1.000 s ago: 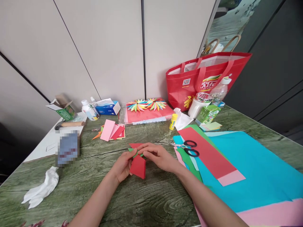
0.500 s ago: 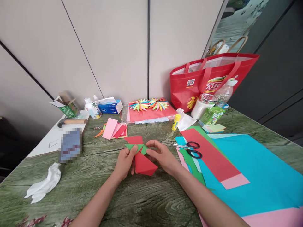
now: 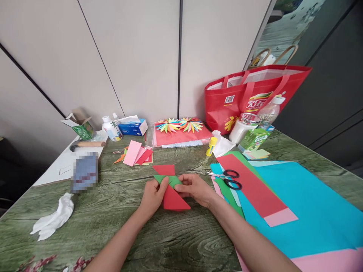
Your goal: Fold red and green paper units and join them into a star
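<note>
A folded paper piece (image 3: 176,198), red with a green band across its middle, is held above the table between both hands. My left hand (image 3: 154,194) grips its left side, with the thumb pressed on the green paper (image 3: 166,180). On the right side, my right hand (image 3: 194,189) pinches the green part between thumb and fingers. One red corner sticks out beyond the hands, and a wider red flap points toward me. Fingers beneath the paper are hidden.
Black-handled scissors (image 3: 231,179) lie on coloured paper sheets (image 3: 297,196) at the right. Behind stand a yellow glue stick (image 3: 211,146), paper stars (image 3: 178,124) on a red pack and a red bag (image 3: 227,102). Pink and red slips (image 3: 133,153) and a crumpled tissue (image 3: 55,217) lie left.
My right hand has closed in on the green paper, and its fold now lies flatter across the red. The piece has shifted slightly right.
</note>
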Available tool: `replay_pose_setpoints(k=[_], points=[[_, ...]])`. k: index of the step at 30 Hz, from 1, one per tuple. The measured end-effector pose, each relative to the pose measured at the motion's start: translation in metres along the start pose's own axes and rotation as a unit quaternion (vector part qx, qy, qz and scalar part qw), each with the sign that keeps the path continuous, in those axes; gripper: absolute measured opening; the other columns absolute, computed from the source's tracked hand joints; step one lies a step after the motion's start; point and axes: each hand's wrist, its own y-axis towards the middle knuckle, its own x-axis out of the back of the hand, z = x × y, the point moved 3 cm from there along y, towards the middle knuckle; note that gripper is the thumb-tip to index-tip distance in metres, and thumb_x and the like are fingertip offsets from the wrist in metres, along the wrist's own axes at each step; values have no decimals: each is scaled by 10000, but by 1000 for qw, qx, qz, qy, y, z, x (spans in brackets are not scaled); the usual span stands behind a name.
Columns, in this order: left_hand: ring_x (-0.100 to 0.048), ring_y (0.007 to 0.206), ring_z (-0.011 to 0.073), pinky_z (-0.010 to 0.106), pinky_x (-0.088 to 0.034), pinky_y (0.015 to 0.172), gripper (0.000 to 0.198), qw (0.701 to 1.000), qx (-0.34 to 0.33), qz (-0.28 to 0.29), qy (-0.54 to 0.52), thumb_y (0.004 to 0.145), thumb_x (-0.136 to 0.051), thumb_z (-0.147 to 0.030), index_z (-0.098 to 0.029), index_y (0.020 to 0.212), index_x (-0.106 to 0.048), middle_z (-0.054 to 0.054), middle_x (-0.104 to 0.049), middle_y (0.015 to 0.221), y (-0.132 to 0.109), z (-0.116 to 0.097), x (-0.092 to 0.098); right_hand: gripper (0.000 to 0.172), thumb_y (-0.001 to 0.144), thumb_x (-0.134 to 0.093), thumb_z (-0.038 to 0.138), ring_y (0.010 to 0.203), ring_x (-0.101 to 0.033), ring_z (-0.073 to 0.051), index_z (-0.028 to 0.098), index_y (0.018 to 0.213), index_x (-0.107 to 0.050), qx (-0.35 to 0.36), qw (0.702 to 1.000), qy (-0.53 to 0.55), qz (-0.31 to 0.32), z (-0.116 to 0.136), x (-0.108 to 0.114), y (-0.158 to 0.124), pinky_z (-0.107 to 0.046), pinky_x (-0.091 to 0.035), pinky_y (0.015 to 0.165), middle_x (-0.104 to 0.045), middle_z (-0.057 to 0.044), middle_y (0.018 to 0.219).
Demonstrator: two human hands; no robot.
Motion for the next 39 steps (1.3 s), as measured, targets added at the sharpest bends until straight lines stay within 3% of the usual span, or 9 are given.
replay_pose_setpoints(k=[5, 11, 15, 20, 25, 30, 36, 39], points=[[-238, 425, 73, 216, -202, 401, 408, 999, -28, -23, 7, 739, -467, -431, -195, 449, -304, -54, -275, 436, 2, 0, 4, 374, 633, -708, 446, 667, -635, -144, 115, 792, -634, -15, 995, 7, 95, 5, -5, -2, -296, -484, 674, -666, -54, 731], [-274, 421, 81, 213, -225, 398, 398, 1000, 1, -29, -12, 739, -479, -440, -189, 454, -361, -50, -316, 424, -1, 4, 0, 356, 606, -688, 485, 568, -604, -137, 155, 655, -563, 47, 994, -100, -6, -3, -7, 1, -277, -479, 558, -624, 5, 621], [-284, 451, 84, 208, -249, 421, 405, 999, -10, -38, -12, 730, -503, -448, -181, 452, -376, -47, -330, 439, -1, 3, -1, 356, 627, -656, 508, 555, -563, -131, 184, 649, -510, 67, 988, -135, -35, -9, -10, 4, -260, -453, 532, -583, 24, 615], [-350, 499, 98, 203, -299, 457, 346, 999, -18, -39, -28, 747, -515, -413, -166, 507, -480, -29, -439, 505, -3, 3, -2, 377, 688, -610, 522, 632, -504, -118, 182, 834, -539, 82, 992, -97, -5, -10, -14, 3, -223, -401, 563, -557, 21, 714], [-391, 454, 86, 194, -309, 415, 269, 997, 4, -5, -82, 735, -560, -391, -160, 599, -540, -22, -511, 559, -3, 2, -4, 346, 660, -648, 478, 536, -384, -83, 157, 727, -540, 109, 980, -166, -3, -4, -11, 2, -201, -301, 493, -471, 47, 605], [-425, 411, 71, 177, -315, 382, 280, 982, 23, 6, -189, 688, -646, -354, -195, 895, -547, -51, -537, 618, 2, -3, 3, 344, 634, -645, 479, 485, -339, -73, 172, 641, -489, 95, 977, -188, -44, -1, -9, 2, -201, -254, 453, -424, 58, 553], [-530, 680, 128, 208, -421, 520, 246, 986, -28, 32, -159, 567, -748, -251, -187, 772, -627, 24, -552, 937, 9, -1, 12, 373, 583, -678, 476, 460, -331, -64, 175, 593, -458, 62, 985, -153, -51, 5, -6, -1, -203, -239, 448, -404, 68, 523], [-511, 642, 115, 223, -434, 513, 155, 986, -41, 58, -152, 630, -704, -262, -189, 755, -648, 32, -504, 973, 11, 0, 14, 373, 563, -701, 464, 457, -352, -61, 165, 624, -487, 29, 991, -131, -22, 6, -5, -2, -200, -246, 449, -440, 62, 541]])
